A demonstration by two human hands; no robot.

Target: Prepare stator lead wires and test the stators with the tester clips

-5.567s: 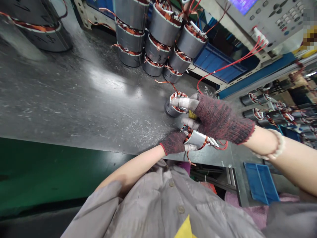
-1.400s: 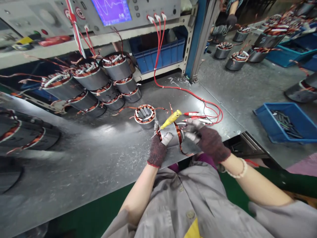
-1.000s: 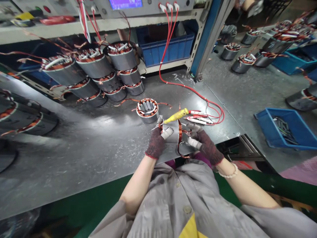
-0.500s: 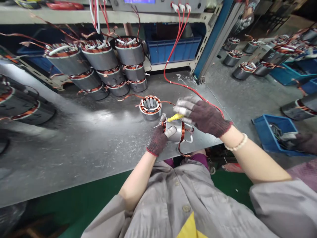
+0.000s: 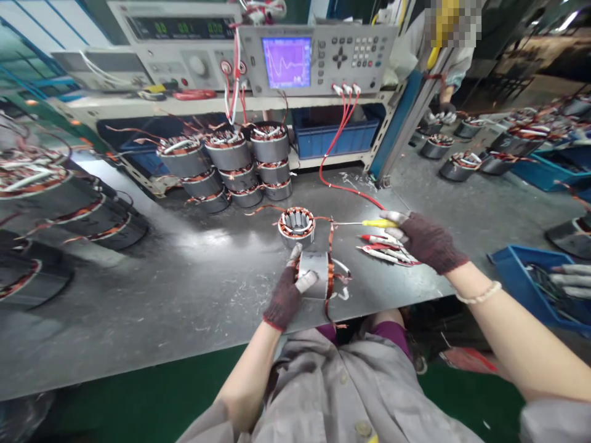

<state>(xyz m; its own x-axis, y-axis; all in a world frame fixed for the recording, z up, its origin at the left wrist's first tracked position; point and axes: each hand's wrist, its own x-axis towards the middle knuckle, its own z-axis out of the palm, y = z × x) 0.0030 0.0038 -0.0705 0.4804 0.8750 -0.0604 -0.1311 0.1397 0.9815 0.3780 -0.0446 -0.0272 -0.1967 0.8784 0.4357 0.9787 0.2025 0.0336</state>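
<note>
My gloved left hand (image 5: 292, 288) is closed around a motor stator (image 5: 314, 274), a grey steel ring with copper windings that lies on its side near the bench's front edge. White sleeves and copper leads stick out of its right end. In my gloved right hand (image 5: 413, 237) is a yellow-handled screwdriver (image 5: 379, 223), its thin shaft pointing left above the bench. Just below that hand lie red and white test clips (image 5: 385, 249). A second stator (image 5: 296, 226) stands upright behind the held one, its bore facing up.
Stacked stators (image 5: 240, 166) stand under a shelf (image 5: 314, 100) carrying a tester (image 5: 318, 58) with a lit screen. Red leads (image 5: 330, 144) run down to the bench. More stators (image 5: 60, 197) crowd the left. At right are a blue bin (image 5: 521, 255) and another person's gloved hand (image 5: 572, 280).
My right hand has moved right with the screwdriver, away from the held stator, to above the test clips. My left hand keeps its hold. The camera has tilted up, showing the tester.
</note>
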